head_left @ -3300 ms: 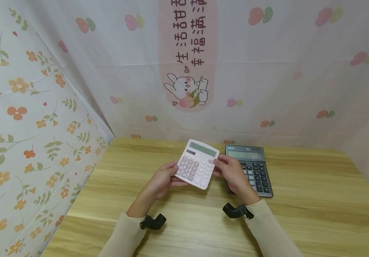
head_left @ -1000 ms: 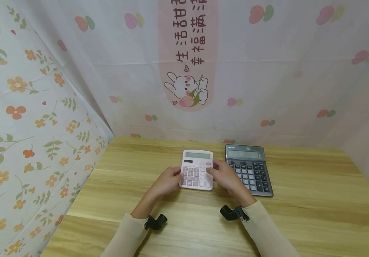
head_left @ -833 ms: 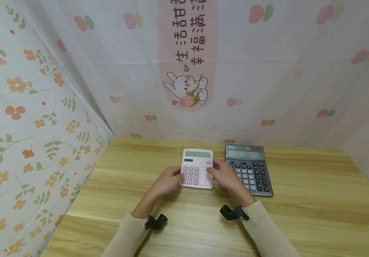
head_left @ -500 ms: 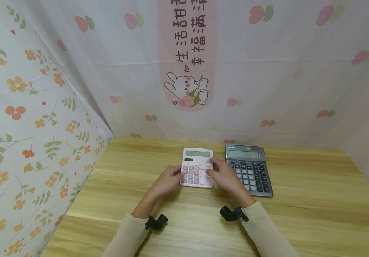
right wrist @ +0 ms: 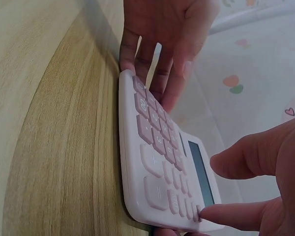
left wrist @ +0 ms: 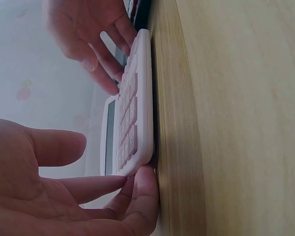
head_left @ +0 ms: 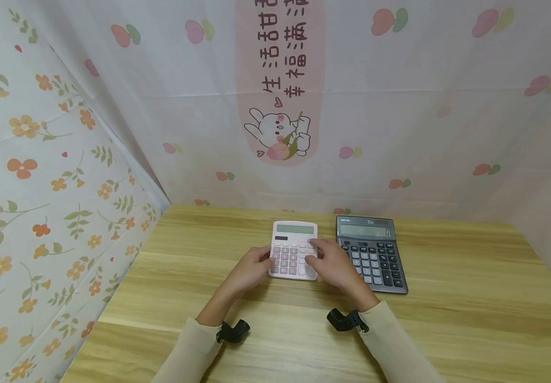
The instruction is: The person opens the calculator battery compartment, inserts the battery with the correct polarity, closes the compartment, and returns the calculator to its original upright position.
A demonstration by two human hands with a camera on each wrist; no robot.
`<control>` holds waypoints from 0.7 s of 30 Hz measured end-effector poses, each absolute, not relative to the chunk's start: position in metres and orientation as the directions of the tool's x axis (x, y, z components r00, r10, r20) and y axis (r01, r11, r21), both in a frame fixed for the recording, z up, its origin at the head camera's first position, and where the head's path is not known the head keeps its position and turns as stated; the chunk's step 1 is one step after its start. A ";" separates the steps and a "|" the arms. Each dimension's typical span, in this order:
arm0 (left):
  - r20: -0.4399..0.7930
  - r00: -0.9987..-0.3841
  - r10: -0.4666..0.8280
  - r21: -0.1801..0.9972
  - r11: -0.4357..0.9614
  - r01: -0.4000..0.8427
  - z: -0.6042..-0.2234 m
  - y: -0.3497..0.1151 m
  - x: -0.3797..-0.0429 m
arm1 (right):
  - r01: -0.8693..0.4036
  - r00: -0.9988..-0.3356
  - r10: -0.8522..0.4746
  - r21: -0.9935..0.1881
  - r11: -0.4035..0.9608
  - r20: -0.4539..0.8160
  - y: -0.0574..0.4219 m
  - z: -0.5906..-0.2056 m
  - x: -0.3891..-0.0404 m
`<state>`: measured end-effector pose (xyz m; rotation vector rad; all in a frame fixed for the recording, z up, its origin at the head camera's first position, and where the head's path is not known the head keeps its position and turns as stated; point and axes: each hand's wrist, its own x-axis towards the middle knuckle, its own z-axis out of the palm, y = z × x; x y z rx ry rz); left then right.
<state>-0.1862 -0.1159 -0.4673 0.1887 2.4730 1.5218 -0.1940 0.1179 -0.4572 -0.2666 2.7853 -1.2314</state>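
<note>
A pink calculator [head_left: 293, 250] lies on the table, its display showing no readable digits. My left hand [head_left: 250, 270] is at its left edge; in the left wrist view the fingertips [left wrist: 145, 182] touch the calculator's side while the thumb stands off it. My right hand [head_left: 336, 266] is at the right edge. Its index fingertip [right wrist: 206, 213] touches a small key near the display, and the thumb is held above the calculator. Other right fingertips are partly hidden beside the lower edge in the right wrist view.
A larger dark grey calculator [head_left: 387, 260] lies to the right, showing a 0, partly covered by my right hand. The wooden table [head_left: 471, 298] meets a printed cloth [head_left: 400, 133] at the back and a floral cloth [head_left: 40, 213] on the left.
The pink calculator was held tilted between both hands, then was lowered flat to the table. My right index finger has come from the edge onto a key at its upper right.
</note>
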 end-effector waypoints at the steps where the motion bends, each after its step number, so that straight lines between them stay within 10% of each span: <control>1: -0.124 -0.965 0.229 0.891 0.454 -0.007 -0.467 -0.116 -0.187 | -0.126 -0.981 -0.193 -0.739 0.661 -0.006 0.118 -0.456 -0.194; 21: -0.121 -0.969 0.215 0.877 0.481 -0.003 -0.467 -0.115 -0.186 | -0.101 -0.982 -0.184 -0.736 0.669 -0.033 0.117 -0.450 -0.192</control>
